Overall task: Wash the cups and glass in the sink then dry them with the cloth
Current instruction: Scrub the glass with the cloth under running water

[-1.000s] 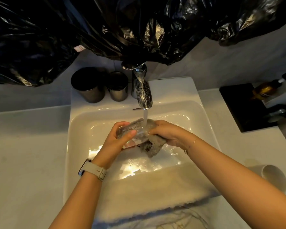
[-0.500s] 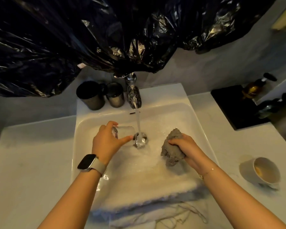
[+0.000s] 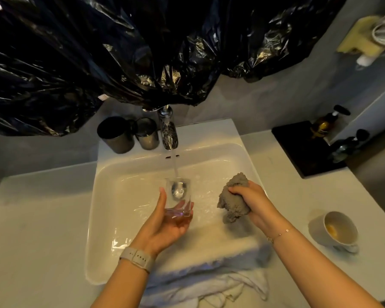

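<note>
Under the tap (image 3: 168,132), the left hand (image 3: 165,225) cradles the glass (image 3: 178,197) upright, fingers curled round its base and thumb up its side, so the stream runs straight into it: the rinsing step of the wash, I judge. Right of the tap, over the sink (image 3: 111,196), the right hand (image 3: 251,202) clutches a bunched grey sponge (image 3: 232,204), well apart from the glass. Half a second ago the glass lay tipped on its side left of the stream; now it stands mouth-up beneath it. Next comes emptying it and reaching the white cloth (image 3: 209,283) on the sink's near edge; a used cup (image 3: 338,230) waits far right of the tap
</note>
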Demonstrator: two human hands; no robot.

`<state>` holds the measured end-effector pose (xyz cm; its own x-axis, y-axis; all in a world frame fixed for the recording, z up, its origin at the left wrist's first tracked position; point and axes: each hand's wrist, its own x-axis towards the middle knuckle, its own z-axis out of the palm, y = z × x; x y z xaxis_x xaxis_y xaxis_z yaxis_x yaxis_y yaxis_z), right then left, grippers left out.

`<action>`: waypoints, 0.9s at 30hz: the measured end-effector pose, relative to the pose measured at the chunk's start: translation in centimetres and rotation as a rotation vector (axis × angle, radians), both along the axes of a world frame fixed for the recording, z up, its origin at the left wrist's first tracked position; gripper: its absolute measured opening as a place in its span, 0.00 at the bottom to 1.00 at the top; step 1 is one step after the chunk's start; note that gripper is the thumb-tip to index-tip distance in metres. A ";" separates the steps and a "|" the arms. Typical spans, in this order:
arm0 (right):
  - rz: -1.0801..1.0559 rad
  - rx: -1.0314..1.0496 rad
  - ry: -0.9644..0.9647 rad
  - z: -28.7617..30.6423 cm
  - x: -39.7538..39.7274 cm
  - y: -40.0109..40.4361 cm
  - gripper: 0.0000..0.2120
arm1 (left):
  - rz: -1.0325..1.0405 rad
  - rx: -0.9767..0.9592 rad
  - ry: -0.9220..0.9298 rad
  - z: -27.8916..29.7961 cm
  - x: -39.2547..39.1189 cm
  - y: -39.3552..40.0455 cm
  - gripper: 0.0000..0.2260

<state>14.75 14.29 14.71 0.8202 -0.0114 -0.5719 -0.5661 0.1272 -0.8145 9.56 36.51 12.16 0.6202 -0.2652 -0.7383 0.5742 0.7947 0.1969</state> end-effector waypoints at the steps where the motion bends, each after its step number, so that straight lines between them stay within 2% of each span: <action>1: -0.001 -0.003 -0.005 0.1 0.2 -0.2 0.05 | 0.000 -0.006 -0.040 0.3 0.1 -0.6 0.37; 4: -0.017 -0.032 -0.023 0.4 1.1 -1.0 0.05 | -0.017 0.174 -0.142 0.9 1.7 -2.2 0.30; 5: -0.021 -0.050 -0.034 0.4 1.5 -1.4 0.04 | -0.035 0.253 -0.210 1.2 2.5 -2.8 0.30; 8: -0.040 -0.116 -0.062 0.0 2.8 -2.3 0.05 | -0.119 0.636 -0.435 1.1 5.6 -4.6 0.35; 11: -0.043 -0.152 -0.063 -0.4 4.3 -3.0 0.08 | -0.121 0.984 -0.567 0.8 9.6 -6.7 0.30; 14: -0.022 -0.162 -0.052 -1.0 5.5 -3.3 0.07 | -0.014 1.365 -0.560 -0.5 13.6 -8.4 0.35; 16: 0.000 -0.169 -0.046 -1.5 6.3 -3.4 0.08 | 0.036 1.545 -0.515 -1.6 16.0 -9.3 0.35; 27: 0.039 -0.166 -0.027 -2.5 8.4 -3.5 0.07 | 0.297 1.470 -0.332 -4.6 22.3 -9.3 0.33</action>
<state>23.19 10.74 12.21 0.8368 -0.0719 -0.5428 -0.5459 -0.0319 -0.8373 31.86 27.26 7.55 0.7018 0.7106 -0.0510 0.2083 -0.1361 0.9685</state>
